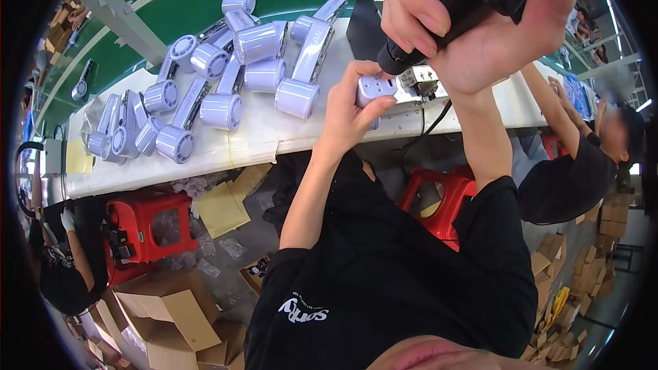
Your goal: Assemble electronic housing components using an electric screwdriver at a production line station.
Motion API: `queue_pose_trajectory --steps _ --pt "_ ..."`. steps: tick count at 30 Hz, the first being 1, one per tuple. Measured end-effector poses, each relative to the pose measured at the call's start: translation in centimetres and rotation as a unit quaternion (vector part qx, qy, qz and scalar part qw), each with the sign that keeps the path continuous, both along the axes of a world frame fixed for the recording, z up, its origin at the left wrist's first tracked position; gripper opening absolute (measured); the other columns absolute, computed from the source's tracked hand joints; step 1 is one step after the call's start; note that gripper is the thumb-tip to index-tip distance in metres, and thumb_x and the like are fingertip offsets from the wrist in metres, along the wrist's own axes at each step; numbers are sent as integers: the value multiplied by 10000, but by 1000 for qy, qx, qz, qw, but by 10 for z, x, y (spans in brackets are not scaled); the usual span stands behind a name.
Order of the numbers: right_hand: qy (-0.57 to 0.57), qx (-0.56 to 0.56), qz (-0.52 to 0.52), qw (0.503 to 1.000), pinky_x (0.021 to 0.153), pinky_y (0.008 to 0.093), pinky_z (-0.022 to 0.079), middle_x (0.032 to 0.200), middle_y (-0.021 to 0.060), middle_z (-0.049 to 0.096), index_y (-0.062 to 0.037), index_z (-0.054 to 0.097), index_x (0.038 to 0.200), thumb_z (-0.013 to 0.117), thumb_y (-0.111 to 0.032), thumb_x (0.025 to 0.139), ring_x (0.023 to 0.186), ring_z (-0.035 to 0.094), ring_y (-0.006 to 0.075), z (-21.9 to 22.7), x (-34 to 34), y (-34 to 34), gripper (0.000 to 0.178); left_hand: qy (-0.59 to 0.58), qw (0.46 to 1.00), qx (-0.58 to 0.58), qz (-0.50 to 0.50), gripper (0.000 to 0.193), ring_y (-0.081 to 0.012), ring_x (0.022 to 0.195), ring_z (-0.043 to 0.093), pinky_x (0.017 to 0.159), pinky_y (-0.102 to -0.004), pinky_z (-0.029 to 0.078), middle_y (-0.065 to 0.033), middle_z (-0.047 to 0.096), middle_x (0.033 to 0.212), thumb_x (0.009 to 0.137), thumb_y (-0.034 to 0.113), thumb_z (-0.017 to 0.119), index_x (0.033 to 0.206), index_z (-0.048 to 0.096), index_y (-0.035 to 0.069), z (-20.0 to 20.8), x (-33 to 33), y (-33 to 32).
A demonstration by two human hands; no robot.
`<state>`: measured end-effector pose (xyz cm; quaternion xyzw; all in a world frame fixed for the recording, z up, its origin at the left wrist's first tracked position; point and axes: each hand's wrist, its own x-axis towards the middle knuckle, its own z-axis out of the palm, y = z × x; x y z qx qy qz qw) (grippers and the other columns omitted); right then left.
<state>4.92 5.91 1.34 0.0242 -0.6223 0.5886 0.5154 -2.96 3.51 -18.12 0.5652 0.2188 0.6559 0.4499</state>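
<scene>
My left hand [344, 111] is closed around a small lavender plastic housing [372, 89], which has small holes in its upturned end and looks like part of a handheld fan. In my right hand [473, 51] is a black electric screwdriver [458, 10], gripped by its body and slanting down to the left. Its tip meets or hovers just over the holed end of the housing; contact is hard to make out. Left of my hands, several lavender handheld fans [297, 96] with round heads and shiny dark-backed handles lie in a loose group on the white worktable [240, 151].
Behind my hands stands a metal device [418, 82] with knobs and a black cable [439, 120]. A green conveyor belt [295, 7] runs along the far side. Red stools [140, 223] and open cardboard boxes [168, 308] are below. A co-worker [572, 171] sits at right.
</scene>
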Motion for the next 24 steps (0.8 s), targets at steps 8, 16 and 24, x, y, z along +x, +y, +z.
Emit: queue_pose_trajectory --steps 8,16,24 --pt "122 -63 96 986 323 226 301 452 46 428 -41 437 691 362 -887 657 322 327 116 -8 -8 7 849 15 1000 -6 6 426 -149 709 591 652 -263 470 -81 646 888 756 197 750 1031 475 22 3 -1 -2" --pt "127 -123 109 978 317 237 287 448 26 400 -65 423 715 374 -866 679 316 308 119 -3 -13 -1 803 24 999 25 26 451 -156 663 566 619 -259 455 -85 634 856 732 241 771 1007 485 28 2 0 -2" --pt "72 -78 25 994 315 240 281 450 22 383 -73 413 731 376 -848 698 314 302 118 -11 -1 1 777 15 999 15 32 444 -152 669 560 624 -258 454 -77 628 832 736 235 770 1004 484 26 3 1 -3"
